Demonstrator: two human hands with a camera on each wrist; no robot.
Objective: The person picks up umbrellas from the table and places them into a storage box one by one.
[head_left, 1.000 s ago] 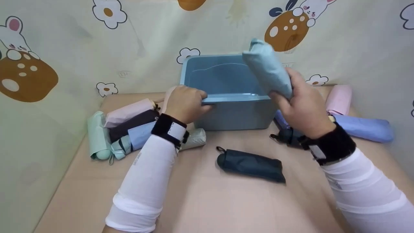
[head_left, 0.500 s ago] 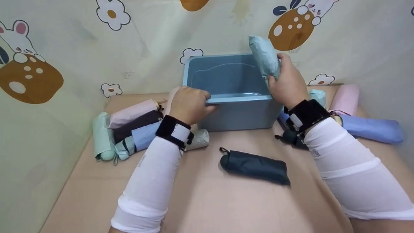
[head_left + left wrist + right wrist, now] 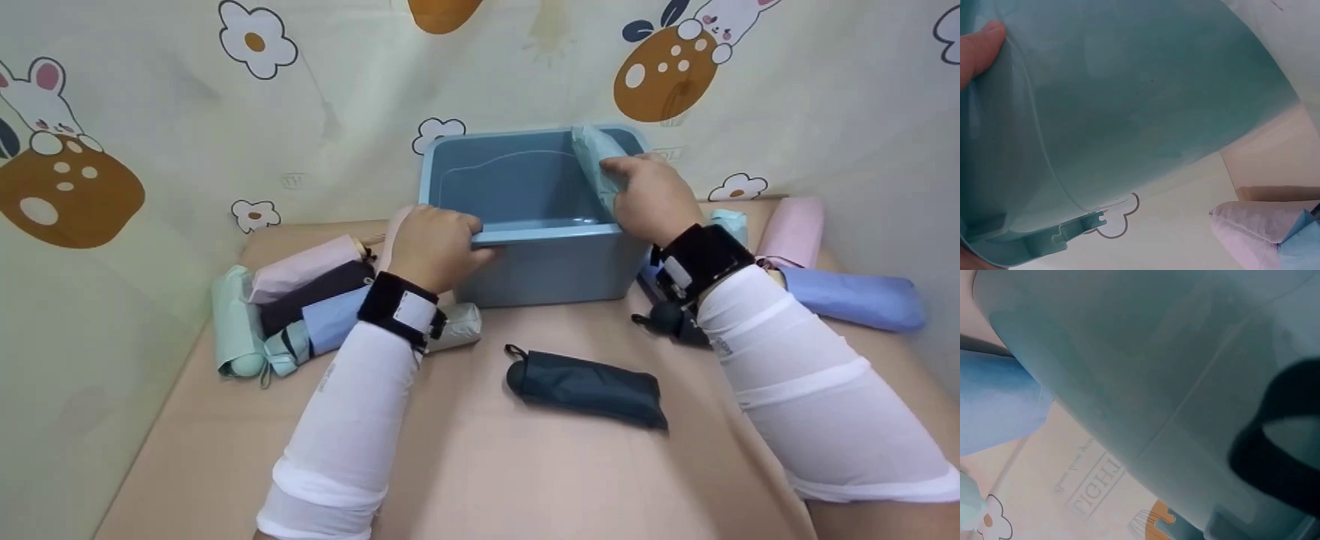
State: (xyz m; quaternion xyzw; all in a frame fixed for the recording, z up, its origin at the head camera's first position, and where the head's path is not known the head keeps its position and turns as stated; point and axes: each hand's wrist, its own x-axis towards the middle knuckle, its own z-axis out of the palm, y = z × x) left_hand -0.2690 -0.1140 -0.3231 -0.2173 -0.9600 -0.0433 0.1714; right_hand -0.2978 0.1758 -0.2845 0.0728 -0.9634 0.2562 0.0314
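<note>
A blue plastic storage bin (image 3: 544,274) stands at the back of the table. My left hand (image 3: 435,244) grips its front rim near the left corner; in the left wrist view the thumb (image 3: 982,50) lies against the bin's outer wall. With my right hand (image 3: 656,199) I hold a light teal folded umbrella (image 3: 595,159), tilted, partly below the rim at the bin's right side. Its lower end is hidden by the hand and the bin. In the right wrist view the bin wall (image 3: 1129,371) fills most of the picture. A dark navy folded umbrella (image 3: 589,388) lies on the table in front.
Several folded umbrellas lie left of the bin, including a mint one (image 3: 236,322), a pink one (image 3: 304,270) and a grey one (image 3: 457,326). To the right are a periwinkle one (image 3: 855,298), a pink one (image 3: 793,231) and a black one (image 3: 675,324). A patterned curtain (image 3: 360,105) hangs behind.
My right hand has moved left and then down with the teal umbrella, from above the bin's right side to partly inside it. My left hand has stayed on the rim.
</note>
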